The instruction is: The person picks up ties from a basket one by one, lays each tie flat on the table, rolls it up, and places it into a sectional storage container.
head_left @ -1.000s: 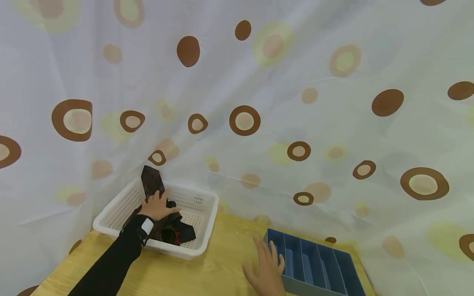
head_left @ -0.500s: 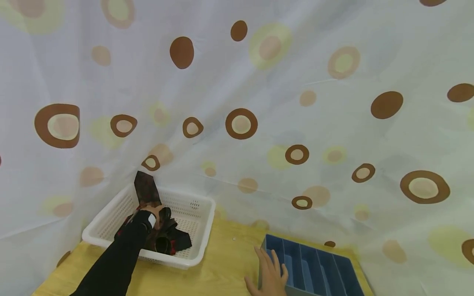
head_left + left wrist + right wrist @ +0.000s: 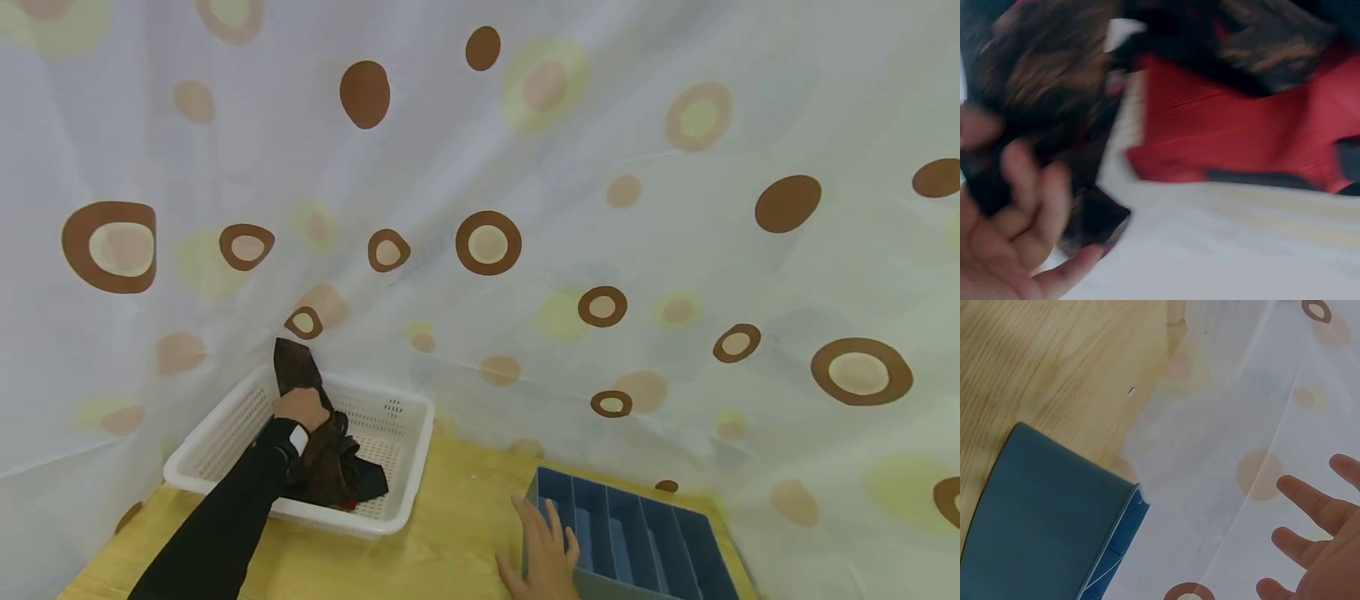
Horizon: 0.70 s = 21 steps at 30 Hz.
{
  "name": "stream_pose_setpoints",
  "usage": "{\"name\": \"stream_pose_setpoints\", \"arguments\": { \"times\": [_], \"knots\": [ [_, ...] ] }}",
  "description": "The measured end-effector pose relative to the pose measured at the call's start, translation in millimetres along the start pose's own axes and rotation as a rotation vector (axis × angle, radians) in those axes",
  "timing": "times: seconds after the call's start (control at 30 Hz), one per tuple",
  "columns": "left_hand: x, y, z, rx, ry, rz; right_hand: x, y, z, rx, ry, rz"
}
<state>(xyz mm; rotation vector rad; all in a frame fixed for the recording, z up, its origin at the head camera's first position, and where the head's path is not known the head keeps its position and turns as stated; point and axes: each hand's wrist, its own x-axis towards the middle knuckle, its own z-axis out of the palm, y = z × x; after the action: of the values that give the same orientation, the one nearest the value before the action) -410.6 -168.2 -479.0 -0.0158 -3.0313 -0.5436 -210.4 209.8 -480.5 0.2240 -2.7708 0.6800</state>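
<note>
My left hand (image 3: 302, 407) is in the white basket and grips a dark necktie (image 3: 324, 462) with a brown pattern. In the left wrist view the curled fingers lie against the dark patterned cloth (image 3: 1047, 75), partly blurred. A pointed dark tie end (image 3: 294, 360) lies over the basket's back left rim. Red cloth (image 3: 1222, 125) with a dark edge shows beside the hand in the left wrist view. Near the left end of a blue divided box (image 3: 637, 525), my right hand (image 3: 546, 554) hovers with fingers spread, holding nothing.
The white perforated basket (image 3: 420, 450) stands at the left on a yellowish wood-grain table (image 3: 457, 508). A white spotted curtain (image 3: 480, 350) rises behind the table. The blue box has several narrow compartments and sits at the right.
My left hand has gone from spread fingers over the ties to gripping one, and cloth in the basket has shifted over a rolled piece. My right hand has hardly moved.
</note>
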Motion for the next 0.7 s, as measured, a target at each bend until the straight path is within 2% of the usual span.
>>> {"name": "stream_pose_setpoints", "arguments": {
  "times": [0.03, 0.1, 0.17, 0.23, 0.3, 0.47, 0.57, 0.7],
  "knots": [
    [-12.9, 12.7, -21.0, -0.053, 0.089, 0.046, -0.4, -2, 1, 0.009, 0.001, -0.012],
    [-23.5, 32.7, -46.8, -0.140, 0.252, 0.132, -0.8, -4, 0, 0.018, 0.012, -0.034],
    [-27.8, 52.6, -63.7, -0.209, 0.374, 0.200, -1.3, -7, -3, 0.023, 0.022, -0.054],
    [-33.1, 72.4, -77.0, -0.261, 0.470, 0.244, -1.3, -12, -5, 0.027, 0.020, -0.069],
    [-47.8, 98.2, -94.5, -0.280, 0.558, 0.264, 0.5, -18, -7, 0.030, 0.005, -0.081],
    [-87.8, 150.9, -133.0, -0.326, 0.744, 0.374, 13.2, -40, -12, 0.054, -0.059, -0.135],
    [-109.8, 176.3, -149.0, -0.352, 0.807, 0.451, 24.2, -54, -10, 0.110, -0.101, -0.158],
    [-135.7, 200.7, -158.7, -0.389, 0.869, 0.577, 37.1, -74, 5, 0.202, -0.141, -0.149]
  ]
}}
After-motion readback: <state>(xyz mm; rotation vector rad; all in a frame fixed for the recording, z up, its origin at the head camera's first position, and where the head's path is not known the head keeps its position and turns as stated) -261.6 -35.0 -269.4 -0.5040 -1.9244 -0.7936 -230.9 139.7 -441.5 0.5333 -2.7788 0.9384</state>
